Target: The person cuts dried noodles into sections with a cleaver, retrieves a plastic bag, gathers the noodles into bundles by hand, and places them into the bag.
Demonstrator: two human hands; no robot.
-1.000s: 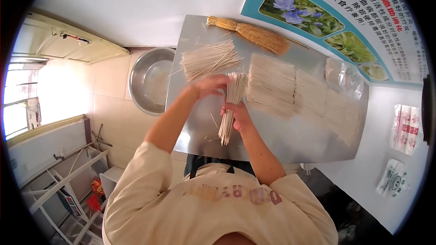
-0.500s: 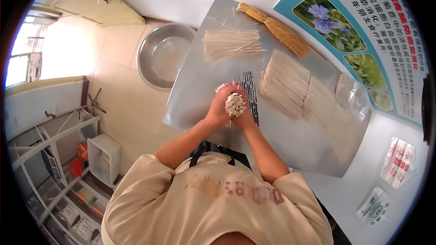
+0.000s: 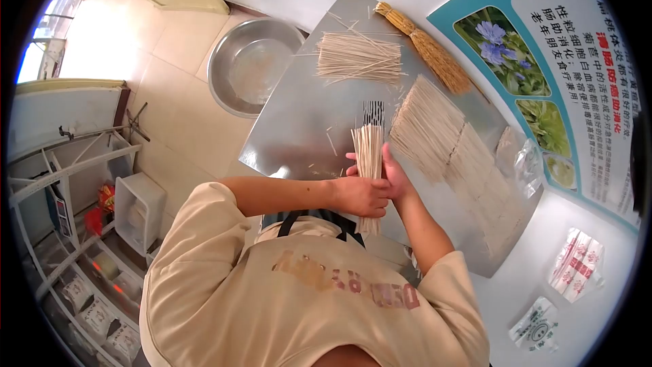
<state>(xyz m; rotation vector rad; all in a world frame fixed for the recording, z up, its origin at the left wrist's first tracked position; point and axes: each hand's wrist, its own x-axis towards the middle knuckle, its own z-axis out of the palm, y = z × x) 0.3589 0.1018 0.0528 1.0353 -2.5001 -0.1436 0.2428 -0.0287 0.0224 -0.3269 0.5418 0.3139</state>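
A bundle of dry noodle sticks (image 3: 367, 151) stands out lengthwise between my hands at the near edge of the metal table (image 3: 288, 143). My left hand (image 3: 363, 196) is wrapped round its lower part. My right hand (image 3: 394, 175) supports the bundle from the right side and beneath, its fingers partly hidden. Just beyond the bundle's far end lies a flat blade with dark slots (image 3: 373, 113). A loose pile of sticks (image 3: 358, 58) rests farther back, and wide rows of sticks (image 3: 429, 129) spread to the right.
A straw brush (image 3: 428, 47) lies along the table's back edge. At the left is a steel basin (image 3: 255, 68). A clear plastic bag (image 3: 528, 166) sits at the right, with packets (image 3: 576, 263) beyond. A shelf rack (image 3: 75, 231) and white bin (image 3: 139, 211) stand lower left.
The bundle, end-on toward the camera half a second ago, now lies lengthwise. My left hand has moved across its lower part, and my right hand is at its side. The view has shifted.
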